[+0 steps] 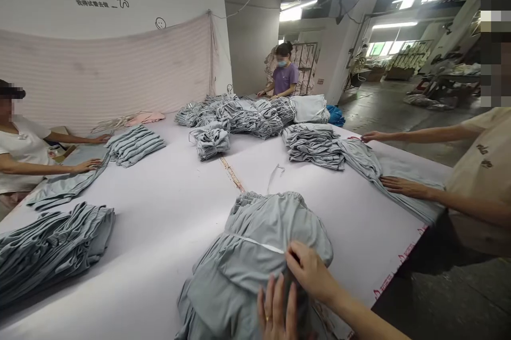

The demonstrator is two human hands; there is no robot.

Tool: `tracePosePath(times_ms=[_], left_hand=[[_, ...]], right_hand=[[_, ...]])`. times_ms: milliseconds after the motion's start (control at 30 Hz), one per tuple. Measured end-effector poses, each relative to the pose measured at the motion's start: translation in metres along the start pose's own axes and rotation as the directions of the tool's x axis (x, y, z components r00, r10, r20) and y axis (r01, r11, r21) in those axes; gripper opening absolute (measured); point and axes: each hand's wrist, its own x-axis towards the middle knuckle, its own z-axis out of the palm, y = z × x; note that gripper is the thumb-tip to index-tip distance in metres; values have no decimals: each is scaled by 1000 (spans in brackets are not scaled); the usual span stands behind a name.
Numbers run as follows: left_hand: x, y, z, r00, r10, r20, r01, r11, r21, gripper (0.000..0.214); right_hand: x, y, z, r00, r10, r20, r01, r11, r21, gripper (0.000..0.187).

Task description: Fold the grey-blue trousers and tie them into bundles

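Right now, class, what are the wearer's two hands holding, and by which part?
The right hand pinches a fold of the grey garment near its middle, below the white tie cord. The left hand lies flat on the cloth beside it, gripping nothing.

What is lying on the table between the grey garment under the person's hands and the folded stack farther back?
In the head view, a thin measuring tape and a white loop of cord lie on otherwise bare table.
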Motion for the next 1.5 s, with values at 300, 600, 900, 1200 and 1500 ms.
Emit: tracePosePath(times_ms=[300, 600, 900, 1200, 1500], left_hand=[[12, -37, 9, 994, 80, 74, -85, 994, 72, 58], [68, -92, -5, 919, -89, 383, 38, 990, 138, 74], [84, -102, -8, 900, -160, 405, 120, 985, 122, 69], [69, -90, -6, 907, -192, 375, 173, 981, 83, 63], [127, -35, -36, 681, -355, 641, 730, 404, -551, 34]], right_hand=[[24, -53, -41, 930, 67, 360, -264, 803, 534, 23], [54, -35, -35, 746, -32, 666, -324, 855, 404, 11], [-18, 44, 17, 947, -198, 253, 177, 979, 103, 36], [71, -134, -62, 873, -135, 469, -392, 379, 838, 29], [94, -114, -17, 899, -155, 409, -240, 607, 758, 38]])
